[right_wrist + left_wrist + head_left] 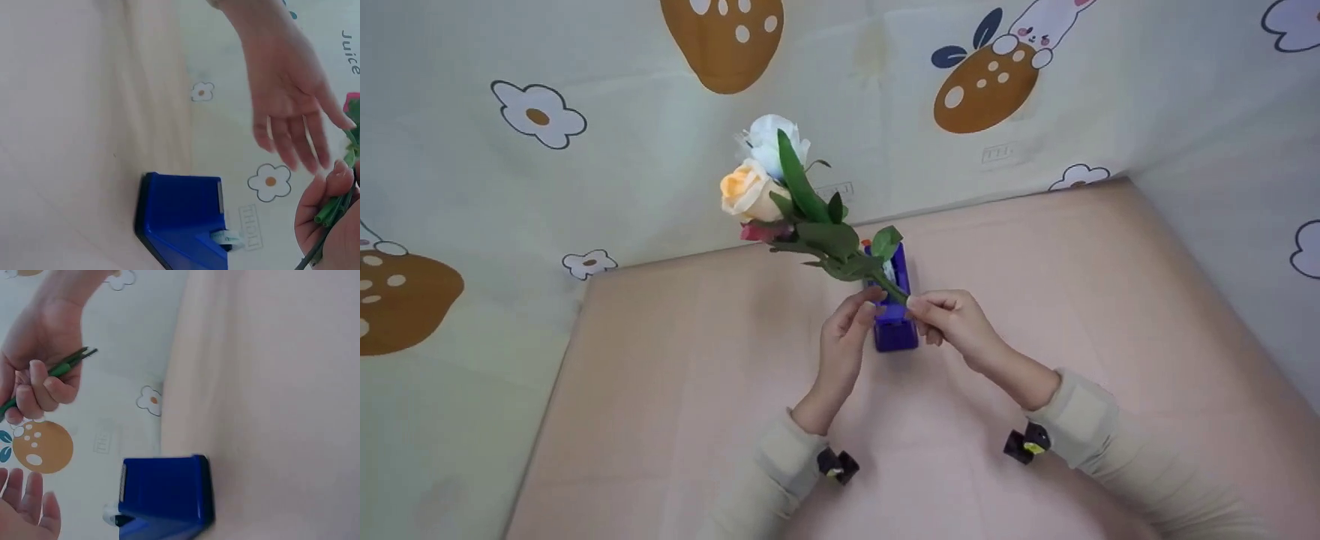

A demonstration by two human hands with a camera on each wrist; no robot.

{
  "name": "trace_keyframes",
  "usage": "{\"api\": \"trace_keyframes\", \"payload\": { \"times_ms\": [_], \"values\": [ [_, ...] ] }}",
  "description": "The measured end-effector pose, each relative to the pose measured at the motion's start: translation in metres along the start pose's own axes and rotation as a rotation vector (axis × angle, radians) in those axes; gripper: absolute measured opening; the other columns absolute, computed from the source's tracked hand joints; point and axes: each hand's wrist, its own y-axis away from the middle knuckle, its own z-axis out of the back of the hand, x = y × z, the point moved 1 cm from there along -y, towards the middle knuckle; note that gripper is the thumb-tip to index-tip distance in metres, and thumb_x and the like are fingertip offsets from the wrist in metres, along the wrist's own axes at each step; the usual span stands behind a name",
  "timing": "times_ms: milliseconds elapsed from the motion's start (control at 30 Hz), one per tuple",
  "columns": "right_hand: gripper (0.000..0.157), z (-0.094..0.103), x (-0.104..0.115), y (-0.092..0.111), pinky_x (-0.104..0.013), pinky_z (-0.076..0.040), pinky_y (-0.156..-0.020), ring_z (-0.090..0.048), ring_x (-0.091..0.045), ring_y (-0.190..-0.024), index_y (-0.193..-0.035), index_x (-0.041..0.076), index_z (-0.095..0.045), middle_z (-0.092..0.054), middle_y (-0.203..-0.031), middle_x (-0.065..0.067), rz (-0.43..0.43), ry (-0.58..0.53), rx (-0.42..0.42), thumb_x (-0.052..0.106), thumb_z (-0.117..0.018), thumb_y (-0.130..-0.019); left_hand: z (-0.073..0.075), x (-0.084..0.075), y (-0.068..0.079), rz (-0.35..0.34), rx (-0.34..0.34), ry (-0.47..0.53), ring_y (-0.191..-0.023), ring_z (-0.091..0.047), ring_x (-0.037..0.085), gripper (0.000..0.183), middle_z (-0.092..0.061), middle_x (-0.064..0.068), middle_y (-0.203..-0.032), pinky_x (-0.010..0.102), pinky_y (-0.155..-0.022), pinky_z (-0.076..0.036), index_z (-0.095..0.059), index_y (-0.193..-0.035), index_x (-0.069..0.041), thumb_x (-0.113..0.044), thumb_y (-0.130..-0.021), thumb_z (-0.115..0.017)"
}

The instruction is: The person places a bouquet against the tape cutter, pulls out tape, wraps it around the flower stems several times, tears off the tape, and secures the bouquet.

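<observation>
A small bunch of artificial flowers is held up over the table, with a white-blue bloom [769,142], a peach rose [750,191] and a red bloom [765,231] among green leaves [825,238]. My right hand [960,322] grips the lower ends of the green stems [62,369], whose cut tips poke out of the fist. My left hand [847,337] is beside the stems, its fingers [301,140] loosely extended and not curled round anything. Beneath the hands, a blue tape dispenser [895,336] stands on the table, partly covered by the stems in the head view.
The table [697,390] has a pale pink cover. Behind it hangs a light cloth [622,172] printed with flowers, brown fruit shapes and a rabbit. Each sleeve carries a small black wrist device, one on the left [838,465] and one on the right [1026,442].
</observation>
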Motion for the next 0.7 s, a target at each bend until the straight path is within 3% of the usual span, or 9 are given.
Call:
{"api": "trace_keyframes", "payload": {
  "times_ms": [100, 267, 433, 600, 700],
  "values": [
    [0.030, -0.006, -0.005, 0.001, -0.017, -0.037, -0.046, -0.043, -0.005, -0.046, -0.063, 0.010, -0.057, -0.050, -0.054, 0.005, 0.006, -0.015, -0.025, 0.014, -0.053, -0.092, -0.008, -0.004, -0.004, -0.024, -0.033, 0.052, -0.106, -0.056, 0.023, 0.066, -0.062, 0.018, -0.110, 0.034, -0.096, -0.041, -0.058, -0.112, 0.006, -0.054, -0.087, -0.049],
    [0.029, -0.015, -0.014, 0.002, -0.018, -0.037, -0.047, -0.044, -0.007, -0.047, -0.065, 0.008, -0.057, -0.051, -0.055, 0.004, 0.001, -0.016, -0.036, 0.012, -0.053, -0.092, -0.023, -0.004, -0.009, 0.007, -0.067, 0.095, -0.103, -0.058, 0.019, 0.048, -0.066, 0.016, -0.104, 0.030, -0.094, -0.040, -0.058, -0.105, 0.005, -0.040, -0.094, -0.045],
    [0.028, -0.020, -0.017, 0.000, -0.019, -0.040, -0.054, -0.051, -0.010, -0.058, -0.074, -0.002, -0.061, -0.057, -0.064, 0.001, -0.023, 0.012, -0.015, 0.016, -0.052, -0.093, -0.028, 0.000, -0.011, -0.014, -0.083, -0.029, -0.090, -0.061, 0.019, 0.040, -0.069, 0.010, -0.097, 0.029, -0.080, -0.047, -0.060, -0.101, 0.002, -0.028, -0.101, -0.032],
    [0.024, -0.015, -0.016, -0.002, -0.025, -0.045, -0.074, -0.054, -0.012, -0.078, -0.088, -0.002, -0.063, -0.060, -0.078, 0.002, -0.045, 0.019, -0.013, 0.019, -0.051, -0.093, -0.024, 0.003, -0.016, -0.070, -0.086, -0.098, -0.095, -0.060, 0.016, 0.037, -0.070, 0.009, -0.094, 0.033, -0.084, -0.045, -0.059, -0.100, 0.002, -0.021, -0.101, -0.030],
    [0.018, -0.011, -0.012, -0.005, -0.025, -0.046, -0.072, -0.053, -0.009, -0.071, -0.085, 0.000, -0.062, -0.056, -0.071, 0.006, -0.042, -0.014, -0.043, 0.014, -0.053, -0.092, -0.021, 0.002, -0.019, -0.075, -0.095, -0.098, -0.098, -0.060, 0.016, 0.037, -0.070, 0.009, -0.094, 0.034, -0.089, -0.043, -0.060, -0.101, 0.003, -0.019, -0.101, -0.030]
  ]
}}
